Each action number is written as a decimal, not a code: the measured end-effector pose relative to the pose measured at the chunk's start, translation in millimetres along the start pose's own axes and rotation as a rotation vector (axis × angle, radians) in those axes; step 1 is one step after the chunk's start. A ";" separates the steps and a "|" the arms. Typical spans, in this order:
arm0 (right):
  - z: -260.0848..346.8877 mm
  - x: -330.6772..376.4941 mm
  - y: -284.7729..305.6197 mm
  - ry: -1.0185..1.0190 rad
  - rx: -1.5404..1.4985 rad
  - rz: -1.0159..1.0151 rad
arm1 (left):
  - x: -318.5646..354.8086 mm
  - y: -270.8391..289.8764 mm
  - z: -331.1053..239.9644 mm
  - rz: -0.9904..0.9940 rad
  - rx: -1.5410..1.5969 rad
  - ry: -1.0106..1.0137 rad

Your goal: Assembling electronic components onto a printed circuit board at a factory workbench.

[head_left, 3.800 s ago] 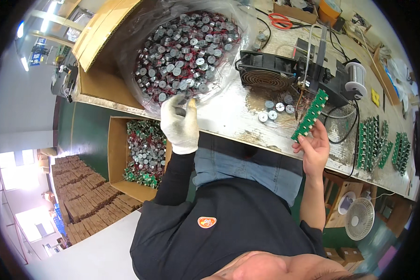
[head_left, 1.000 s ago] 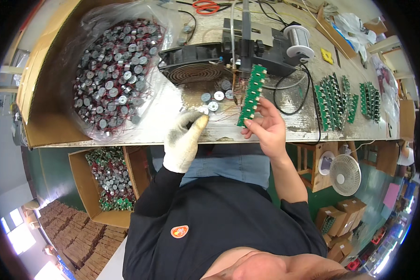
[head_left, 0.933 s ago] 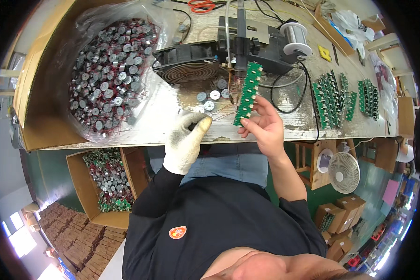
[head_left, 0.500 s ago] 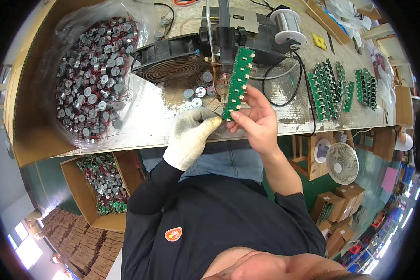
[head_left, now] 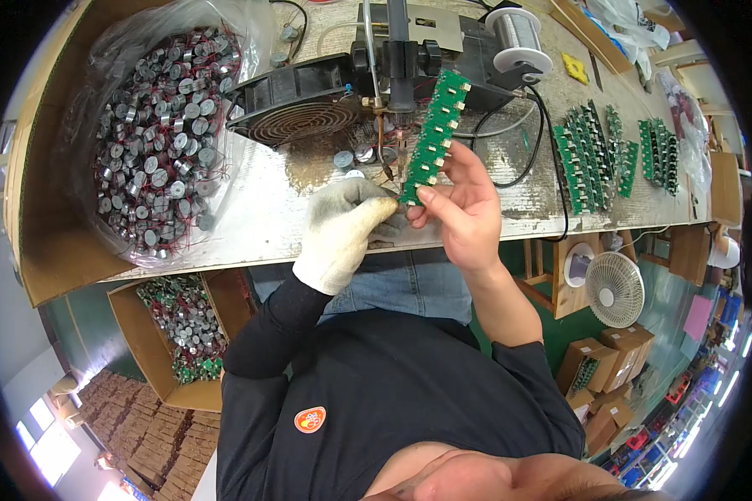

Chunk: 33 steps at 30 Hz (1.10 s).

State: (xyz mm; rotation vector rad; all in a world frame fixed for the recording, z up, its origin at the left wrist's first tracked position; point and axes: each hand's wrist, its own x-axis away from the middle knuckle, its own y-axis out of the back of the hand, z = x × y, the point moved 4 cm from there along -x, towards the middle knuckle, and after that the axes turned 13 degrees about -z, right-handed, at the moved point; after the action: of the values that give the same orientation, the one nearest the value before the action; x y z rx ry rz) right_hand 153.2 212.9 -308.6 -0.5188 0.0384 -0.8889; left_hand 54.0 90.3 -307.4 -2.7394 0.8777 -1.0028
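My right hand (head_left: pixel 466 209) grips a long green circuit board strip (head_left: pixel 437 134) near its lower end, thumb on the face with the pale connectors. The strip stands tilted, its upper end leaning right. In a whitish glove, my left hand (head_left: pixel 336 230) is closed in a pinch at the strip's lower corner; what its fingertips hold is hidden. Just left of the strip, the soldering tip (head_left: pixel 385 160) points down from its stand (head_left: pixel 401 63). Some loose round metal motors (head_left: pixel 343 159) lie on the bench beyond my gloved hand.
A plastic-lined carton (head_left: pixel 67 209) of wired motors (head_left: pixel 163 150) fills the left. A black fan (head_left: pixel 297 100) and a solder wire spool (head_left: pixel 516 37) flank the stand. More board strips (head_left: pixel 589 163) lie at right, past a black cable (head_left: pixel 546 138). Below the bench sits another carton (head_left: pixel 138 334).
The strip has shifted slightly up and to the right with my right hand. My gloved fingers have curled more at its lower corner, and fewer loose motors show beyond them.
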 end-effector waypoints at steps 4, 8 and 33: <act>1.8 -1.0 -0.7 -0.001 -0.005 0.000 | -0.5 0.0 0.5 0.013 0.033 0.005; 5.5 -0.1 -2.5 0.013 -0.008 0.009 | -0.4 -0.9 -0.8 -0.009 0.025 -0.026; -0.4 5.7 1.6 0.012 0.009 0.001 | -0.6 -0.7 3.4 -0.033 -0.053 -0.113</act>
State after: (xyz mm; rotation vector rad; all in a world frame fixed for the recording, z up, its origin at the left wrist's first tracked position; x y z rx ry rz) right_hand 157.8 209.3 -308.6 -0.5052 0.0460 -0.8906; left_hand 56.1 90.9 -310.2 -2.8308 0.8555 -0.8323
